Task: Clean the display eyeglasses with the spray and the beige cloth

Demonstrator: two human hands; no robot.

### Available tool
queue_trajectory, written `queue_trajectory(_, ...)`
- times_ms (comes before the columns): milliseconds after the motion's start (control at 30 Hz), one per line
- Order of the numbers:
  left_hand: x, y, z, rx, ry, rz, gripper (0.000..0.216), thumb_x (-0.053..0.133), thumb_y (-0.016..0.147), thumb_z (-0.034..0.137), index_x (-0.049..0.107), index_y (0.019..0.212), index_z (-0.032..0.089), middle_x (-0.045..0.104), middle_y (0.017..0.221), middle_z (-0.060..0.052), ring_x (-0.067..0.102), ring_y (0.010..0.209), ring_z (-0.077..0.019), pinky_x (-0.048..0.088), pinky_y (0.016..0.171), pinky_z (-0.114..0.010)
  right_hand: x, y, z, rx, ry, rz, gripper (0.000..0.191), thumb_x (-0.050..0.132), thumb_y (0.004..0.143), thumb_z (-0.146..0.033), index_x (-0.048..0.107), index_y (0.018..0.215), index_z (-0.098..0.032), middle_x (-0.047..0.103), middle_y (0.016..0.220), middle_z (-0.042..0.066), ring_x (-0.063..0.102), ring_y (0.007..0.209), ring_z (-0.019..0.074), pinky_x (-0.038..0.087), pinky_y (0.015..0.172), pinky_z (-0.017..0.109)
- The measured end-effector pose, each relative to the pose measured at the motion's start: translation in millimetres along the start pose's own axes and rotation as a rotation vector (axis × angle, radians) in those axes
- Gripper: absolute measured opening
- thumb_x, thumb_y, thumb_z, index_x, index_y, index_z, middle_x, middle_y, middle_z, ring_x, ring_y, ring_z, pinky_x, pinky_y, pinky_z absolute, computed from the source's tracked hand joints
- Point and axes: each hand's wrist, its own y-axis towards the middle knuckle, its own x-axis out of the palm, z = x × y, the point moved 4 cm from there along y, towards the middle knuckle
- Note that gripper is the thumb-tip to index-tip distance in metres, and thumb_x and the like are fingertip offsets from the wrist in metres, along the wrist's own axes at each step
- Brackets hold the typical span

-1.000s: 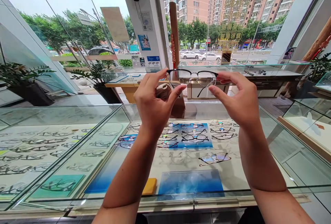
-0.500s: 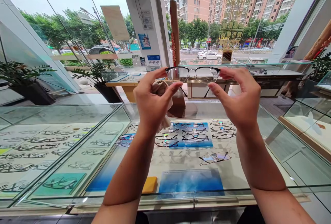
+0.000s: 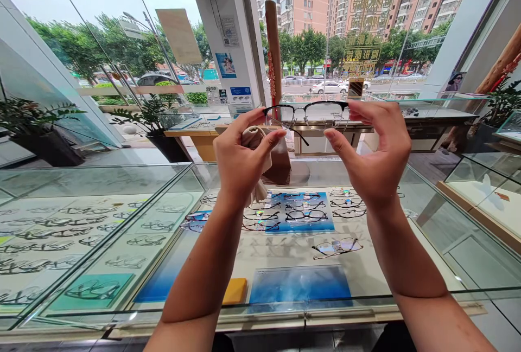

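A pair of eyeglasses [image 3: 300, 107] with dark upper rims and clear lenses is held up above the glass display case, one end in each hand. My left hand [image 3: 242, 157] pinches the left end of the frame between thumb and fingers. Tucked in that same hand, a beige cloth [image 3: 257, 138] hangs down past the palm. My right hand [image 3: 378, 151] grips the right end with its fingers, the thumb below the lens. One dark temple slants down behind the lenses; the other is largely hidden.
Below my arms, a glass display case [image 3: 228, 257] holds rows of eyeglasses [image 3: 307, 215], blue sheets [image 3: 301, 286] and a yellow block [image 3: 235, 290]. Another case [image 3: 480, 205] stands at the right. Farther back are a counter [image 3: 439, 119], a wooden post [image 3: 273, 53] and potted plants [image 3: 44, 135].
The eyeglasses have turned and tilted slightly, the right end now a little higher. The visible temple slants more to the right. Both hands keep their hold.
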Motion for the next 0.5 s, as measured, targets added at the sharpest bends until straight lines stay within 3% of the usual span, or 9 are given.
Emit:
queue_trajectory(267,1,-3,9,0.020,-0.010,0.047,0.059,0.095,0.086,0.056,0.074,0.136,0.032,0.082,0.134,-0.011,0.078,0.126,-0.0301,0.068,0.096,-0.044,3,-3,-7,-0.094,0.041,0.038,0.033,0.079,0.101,-0.036,0.074,0.133,-0.037,0.076,0.127,0.008,0.070,0.125,0.0328,0.060,0.113,0.055)
queue_trajectory(500,7,-7,2,0.118,0.058,0.151,0.063,0.086,0.094,0.063,0.067,0.144,0.030,0.078,0.139,-0.007,0.076,0.127,-0.0298,0.064,0.098,-0.053,11,-6,-1,-0.025,0.088,-0.012,0.040,0.079,0.100,-0.038,0.072,0.140,-0.037,0.075,0.137,0.007,0.068,0.132,0.0358,0.056,0.118,0.062)
